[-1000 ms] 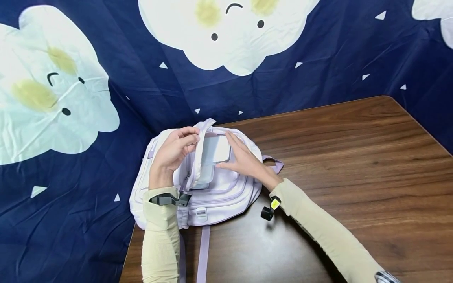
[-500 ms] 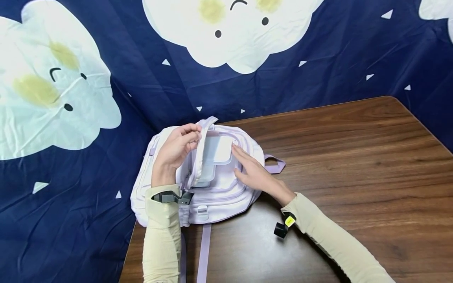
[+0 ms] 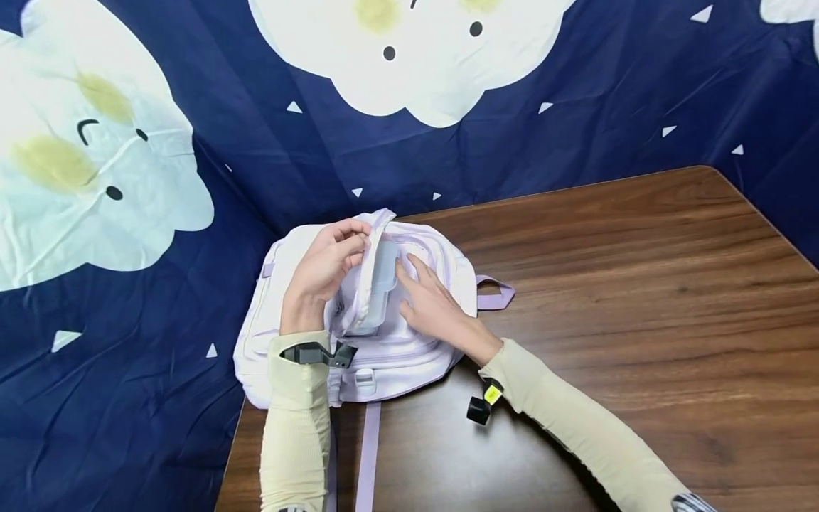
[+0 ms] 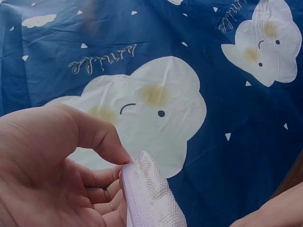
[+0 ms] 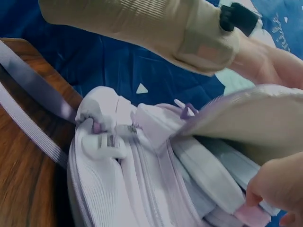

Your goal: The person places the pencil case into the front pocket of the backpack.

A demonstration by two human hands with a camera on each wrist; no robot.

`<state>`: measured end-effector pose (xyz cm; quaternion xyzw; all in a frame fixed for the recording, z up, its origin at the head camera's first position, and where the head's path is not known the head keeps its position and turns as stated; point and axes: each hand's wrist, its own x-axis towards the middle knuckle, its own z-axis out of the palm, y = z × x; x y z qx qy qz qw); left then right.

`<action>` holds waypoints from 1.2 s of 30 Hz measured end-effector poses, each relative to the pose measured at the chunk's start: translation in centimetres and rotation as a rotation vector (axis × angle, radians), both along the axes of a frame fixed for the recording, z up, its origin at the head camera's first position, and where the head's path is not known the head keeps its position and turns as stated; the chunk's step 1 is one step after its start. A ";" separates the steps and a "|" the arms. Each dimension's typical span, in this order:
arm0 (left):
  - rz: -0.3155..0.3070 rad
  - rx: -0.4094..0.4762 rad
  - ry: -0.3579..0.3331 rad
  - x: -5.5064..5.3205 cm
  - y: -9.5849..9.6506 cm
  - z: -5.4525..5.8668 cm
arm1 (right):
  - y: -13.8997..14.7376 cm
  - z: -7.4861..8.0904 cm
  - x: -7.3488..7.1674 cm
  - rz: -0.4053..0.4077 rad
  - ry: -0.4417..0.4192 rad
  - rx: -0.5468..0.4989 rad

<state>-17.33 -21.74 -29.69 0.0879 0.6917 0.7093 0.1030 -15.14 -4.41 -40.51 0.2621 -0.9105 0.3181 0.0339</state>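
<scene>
A white and lavender backpack [image 3: 403, 373] lies on the table with its front pocket unzipped. My left hand [image 3: 320, 267] pinches the edge of the pocket flap [image 4: 154, 196] between thumb and fingers and holds it raised. Inside the pocket, a pale, flat box with rounded corners [image 3: 386, 264] sits above a second pale, translucent one [image 3: 373, 313], both partly hidden by the flap. My right hand [image 3: 431, 302] reaches into the pocket with fingers extended, fingertips right at the upper box's edge. In the right wrist view, part of that hand [image 5: 284, 184] shows beside the pocket's contents.
The brown wooden table [image 3: 608, 284] extends to the right. A lavender strap [image 3: 367, 455] hangs toward the front edge, and a carry loop [image 3: 495, 293] sticks out at the bag's right. A dark blue cloth with clouds [image 3: 499, 156] hangs behind and at the left.
My right hand drew back right, then moved left again against the upper box. That box has shifted left, deeper under the flap. My left hand keeps holding the flap up.
</scene>
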 end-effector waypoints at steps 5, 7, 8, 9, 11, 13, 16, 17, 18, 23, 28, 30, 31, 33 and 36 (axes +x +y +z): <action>-0.003 -0.074 0.011 -0.2 0.9 0.0 | -0.4 0.3 -0.2 -0.028 0.018 0.052; 0.015 -0.142 0.016 -0.2 1.3 0.0 | -0.4 0.3 -0.3 -0.024 0.014 0.055; 0.026 -0.187 0.024 -0.2 1.6 0.0 | -0.3 0.2 -0.3 -0.019 0.011 0.055; 0.035 -0.239 0.038 -0.2 1.9 0.0 | -0.3 0.1 -0.4 -0.012 0.010 0.051; 0.054 -0.373 0.083 0.0 2.5 0.0 | 0.0 0.1 -0.5 0.006 0.010 0.032; 0.079 -0.533 0.142 0.2 3.2 0.0 | 0.4 0.2 -0.7 0.027 0.000 0.021; 0.117 -0.765 0.235 0.7 4.4 -0.1 | 1.6 0.7 -1.3 0.055 -0.041 0.030; 0.128 -0.835 0.267 0.9 4.8 -0.2 | 2.1 1.0 -1.5 0.051 -0.065 0.049; 0.130 -0.890 0.294 1.1 5.2 -0.3 | 2.8 1.4 -1.8 0.039 -0.089 0.072; 0.108 -1.097 0.397 1.4 7.2 -1.7 | 6.3 3.0 -3.0 -0.089 -0.201 0.168; 0.080 -1.272 0.386 1.4 8.7 -3.8 | 9.2 4.0 -3.7 -0.172 -0.240 0.146; 0.079 -1.322 0.363 1.5 9.3 -4.4 | 10.0 4.1 -3.9 -0.195 -0.244 0.126; 0.086 -1.343 0.358 1.5 9.6 -4.7 | 10.4 4.2 -4.0 -0.205 -0.238 0.115; 0.118 -1.380 0.355 1.6 10.1 -5.0 | 11.0 4.2 -4.2 -0.225 -0.223 0.088; 0.237 -1.436 0.395 1.7 10.8 -5.1 | 11.5 4.2 -4.3 -0.256 -0.174 0.056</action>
